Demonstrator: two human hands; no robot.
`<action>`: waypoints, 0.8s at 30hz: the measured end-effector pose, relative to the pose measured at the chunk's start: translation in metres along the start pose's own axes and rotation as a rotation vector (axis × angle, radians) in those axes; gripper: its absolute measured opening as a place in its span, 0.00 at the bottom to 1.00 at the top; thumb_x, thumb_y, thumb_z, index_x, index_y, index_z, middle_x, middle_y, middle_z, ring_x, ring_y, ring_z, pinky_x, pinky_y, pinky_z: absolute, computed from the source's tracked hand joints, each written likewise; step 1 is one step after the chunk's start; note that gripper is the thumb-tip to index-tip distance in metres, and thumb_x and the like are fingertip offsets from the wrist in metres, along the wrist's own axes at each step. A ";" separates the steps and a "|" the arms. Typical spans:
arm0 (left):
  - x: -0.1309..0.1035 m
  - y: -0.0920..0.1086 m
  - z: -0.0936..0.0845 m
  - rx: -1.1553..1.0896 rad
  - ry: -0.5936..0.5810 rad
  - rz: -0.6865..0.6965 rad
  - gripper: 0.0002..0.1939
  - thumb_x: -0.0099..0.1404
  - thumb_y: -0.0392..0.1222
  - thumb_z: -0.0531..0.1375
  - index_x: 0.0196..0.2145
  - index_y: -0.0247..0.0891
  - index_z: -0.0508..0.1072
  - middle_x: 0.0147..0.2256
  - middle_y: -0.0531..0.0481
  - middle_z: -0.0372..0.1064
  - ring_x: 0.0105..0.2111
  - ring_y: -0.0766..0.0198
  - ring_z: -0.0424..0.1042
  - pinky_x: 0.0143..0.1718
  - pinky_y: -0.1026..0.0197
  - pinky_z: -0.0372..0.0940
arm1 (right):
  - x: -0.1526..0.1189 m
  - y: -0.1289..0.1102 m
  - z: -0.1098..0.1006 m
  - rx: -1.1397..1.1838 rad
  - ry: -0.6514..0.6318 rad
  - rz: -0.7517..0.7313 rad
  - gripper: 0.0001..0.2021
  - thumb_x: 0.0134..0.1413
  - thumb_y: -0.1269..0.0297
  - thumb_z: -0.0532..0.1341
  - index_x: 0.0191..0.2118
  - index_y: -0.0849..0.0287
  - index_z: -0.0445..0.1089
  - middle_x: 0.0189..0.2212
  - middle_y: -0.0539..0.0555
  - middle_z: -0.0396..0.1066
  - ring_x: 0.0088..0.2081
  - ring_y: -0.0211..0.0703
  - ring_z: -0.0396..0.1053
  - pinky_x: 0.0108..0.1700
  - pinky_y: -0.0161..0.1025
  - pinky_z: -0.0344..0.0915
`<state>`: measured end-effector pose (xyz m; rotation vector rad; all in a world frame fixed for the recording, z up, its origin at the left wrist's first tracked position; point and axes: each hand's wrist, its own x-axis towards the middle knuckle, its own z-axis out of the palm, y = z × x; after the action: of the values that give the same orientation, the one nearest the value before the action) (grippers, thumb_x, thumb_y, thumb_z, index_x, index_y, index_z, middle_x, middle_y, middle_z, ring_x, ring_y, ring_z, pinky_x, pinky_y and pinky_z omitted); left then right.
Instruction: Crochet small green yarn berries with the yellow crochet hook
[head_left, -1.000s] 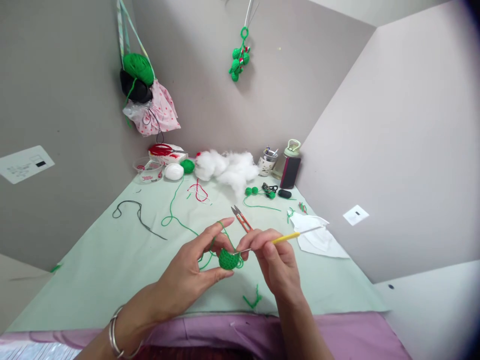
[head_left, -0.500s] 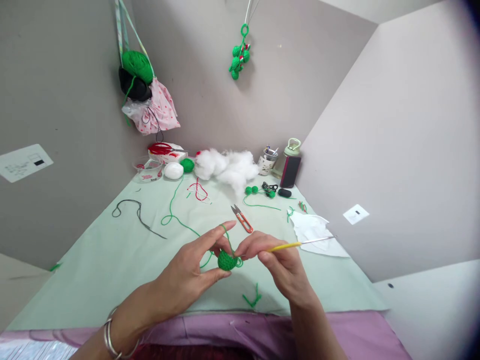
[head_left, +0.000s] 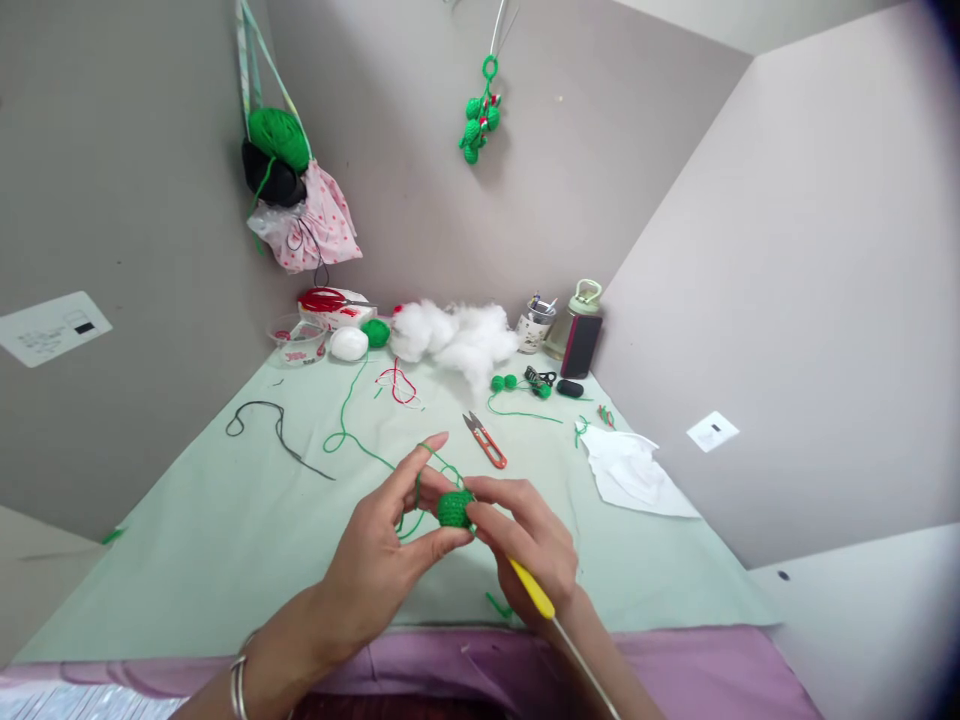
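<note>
Between the thumb and fingers of my left hand (head_left: 386, 545) is a small green crocheted ball (head_left: 454, 509). Green yarn (head_left: 345, 440) loops over my raised left index finger and trails back across the cloth. My right hand (head_left: 529, 540) is closed around a crochet hook with a yellow handle (head_left: 534, 590); its bare metal end points down toward my forearm. My right fingertips touch the ball's right side and hide the hook's working tip. Beyond my hands lie orange thread snips (head_left: 487, 441). A green yarn scrap (head_left: 498, 606) is partly hidden under my right hand.
White stuffing (head_left: 457, 340) is heaped at the back beside white and green yarn balls (head_left: 349, 344). Small green crocheted balls (head_left: 504, 382), a pen cup (head_left: 535, 326) and a bottle (head_left: 583, 305) stand back right. White fabric (head_left: 634, 468) lies at right, black cord (head_left: 277, 430) at left.
My right hand has turned so the hook, earlier pointing right, now slants down toward me. Its fingers have closed in on the ball. My left index finger has shifted slightly left.
</note>
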<state>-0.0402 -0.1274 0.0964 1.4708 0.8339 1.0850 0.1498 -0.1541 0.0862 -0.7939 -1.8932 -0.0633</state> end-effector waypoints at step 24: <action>-0.003 -0.004 -0.010 0.193 -0.150 0.180 0.34 0.68 0.36 0.66 0.67 0.56 0.63 0.42 0.58 0.78 0.44 0.64 0.76 0.55 0.59 0.68 | 0.012 0.009 -0.019 0.799 -0.062 0.484 0.12 0.74 0.59 0.57 0.42 0.53 0.78 0.38 0.54 0.80 0.40 0.44 0.75 0.43 0.42 0.71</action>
<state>-0.0506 -0.1262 0.0924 1.7946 0.7258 1.0326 0.1668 -0.1487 0.1020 -0.6582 -1.5301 0.9639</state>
